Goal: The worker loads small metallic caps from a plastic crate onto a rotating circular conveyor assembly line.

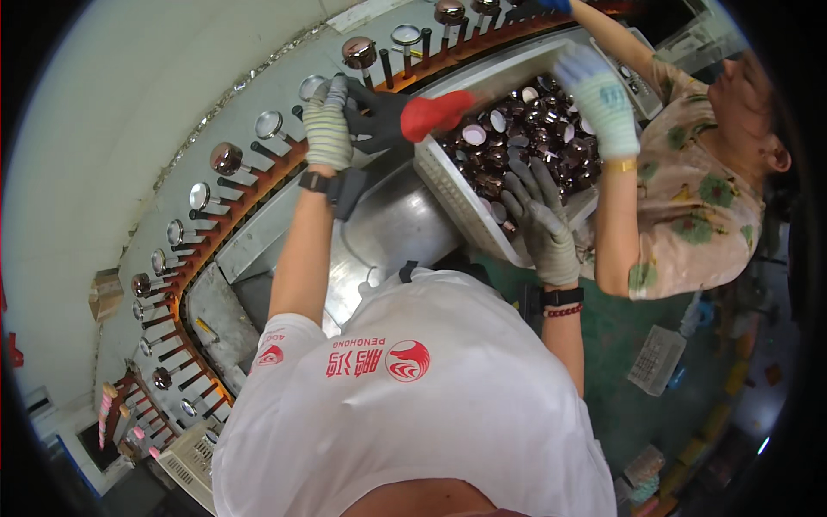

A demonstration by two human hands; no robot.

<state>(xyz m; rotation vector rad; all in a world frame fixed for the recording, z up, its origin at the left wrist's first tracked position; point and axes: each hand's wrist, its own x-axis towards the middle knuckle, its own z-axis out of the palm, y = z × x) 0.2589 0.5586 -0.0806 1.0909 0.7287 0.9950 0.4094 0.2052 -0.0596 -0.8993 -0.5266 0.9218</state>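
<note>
My left hand [329, 129], in a striped glove with grey fingers, reaches to the row of posts. Its fingers are bent at the edge of a round silver cap [312, 87] on a post, partly covering it. Against those fingers is a black glove [377, 118] with a red cuff; the arm behind it does not show. My right hand [541, 215], in a grey-fingered glove, has its fingers spread over the near side of a white crate [457, 194]. Dark shiny round caps [538, 129] fill the crate, some showing pale insides. Nothing shows in that hand.
A curved conveyor [284, 164] carries upright posts, several topped with silver or brown caps. At the right a person in a flowered shirt [689, 207] holds a blurred, pale-gloved hand [603, 95] over the crate. A metal surface [392, 224] lies between me and the conveyor.
</note>
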